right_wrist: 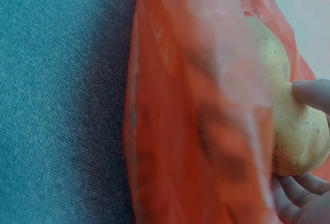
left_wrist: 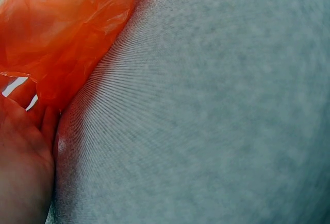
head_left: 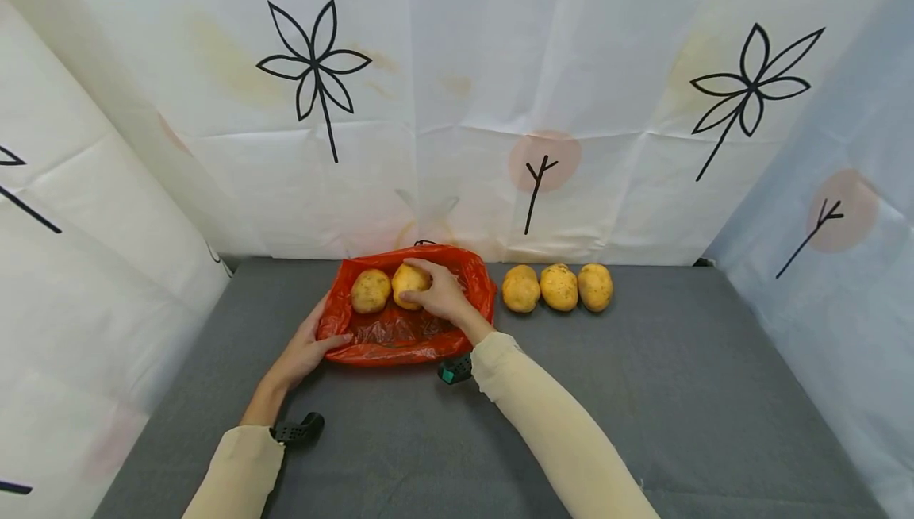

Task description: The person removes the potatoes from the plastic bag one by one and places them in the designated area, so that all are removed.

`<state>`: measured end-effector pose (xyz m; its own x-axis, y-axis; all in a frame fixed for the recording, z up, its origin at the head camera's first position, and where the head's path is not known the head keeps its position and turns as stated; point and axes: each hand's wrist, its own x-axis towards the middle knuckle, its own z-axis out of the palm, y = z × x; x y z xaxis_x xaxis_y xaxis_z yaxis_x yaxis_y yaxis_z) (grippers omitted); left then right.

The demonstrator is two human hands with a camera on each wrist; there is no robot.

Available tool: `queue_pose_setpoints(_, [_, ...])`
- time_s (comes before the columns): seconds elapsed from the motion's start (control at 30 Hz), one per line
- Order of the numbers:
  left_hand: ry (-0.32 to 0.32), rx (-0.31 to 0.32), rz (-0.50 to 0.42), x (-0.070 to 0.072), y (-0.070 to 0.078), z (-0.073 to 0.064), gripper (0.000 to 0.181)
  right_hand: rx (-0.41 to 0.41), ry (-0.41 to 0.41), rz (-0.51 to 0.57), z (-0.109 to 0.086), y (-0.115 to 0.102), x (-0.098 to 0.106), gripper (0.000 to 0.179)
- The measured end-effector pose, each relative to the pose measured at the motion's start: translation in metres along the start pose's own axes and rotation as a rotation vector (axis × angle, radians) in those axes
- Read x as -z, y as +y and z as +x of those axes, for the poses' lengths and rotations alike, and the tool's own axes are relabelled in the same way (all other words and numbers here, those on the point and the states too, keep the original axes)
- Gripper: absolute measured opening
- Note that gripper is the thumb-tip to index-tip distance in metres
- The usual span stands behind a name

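Observation:
A red plastic bag [head_left: 410,354] lies with its mouth spread wide on the grey table. Inside it, toward the left, rests a potato [head_left: 370,291]. My right hand [head_left: 444,297] grips a second potato [head_left: 407,279] within the bag, right beside the first. In the right wrist view, thumb and fingers hold this potato [right_wrist: 299,141] from opposite sides, behind the bag's red wall [right_wrist: 206,105]. At the bag's left front corner, my left hand [head_left: 303,350] holds the rim, thumb over the inside. The left wrist view shows its fingers partly behind the thin plastic [left_wrist: 67,33].
Three potatoes [head_left: 558,287] stand in a row on the table, just right of the bag. Behind the table [head_left: 678,392] hangs a white patterned cloth [head_left: 457,106], and similar cloth flanks both sides.

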<state>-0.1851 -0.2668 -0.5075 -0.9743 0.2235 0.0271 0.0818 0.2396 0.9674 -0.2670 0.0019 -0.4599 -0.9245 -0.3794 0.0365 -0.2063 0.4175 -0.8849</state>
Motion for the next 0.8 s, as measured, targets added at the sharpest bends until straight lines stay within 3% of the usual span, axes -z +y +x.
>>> queue_pose_setpoints(0.47, [-0.001,-0.005,-0.006,0.0,0.001,-0.001,0.089,0.077,-0.035,0.084,-0.009,-0.009,0.029,0.063])
queue_pose_setpoints(0.8, [0.008,0.011,0.013,0.0,0.001,-0.002,0.089,0.116,-0.005,0.135,-0.018,-0.012,0.057,0.061])
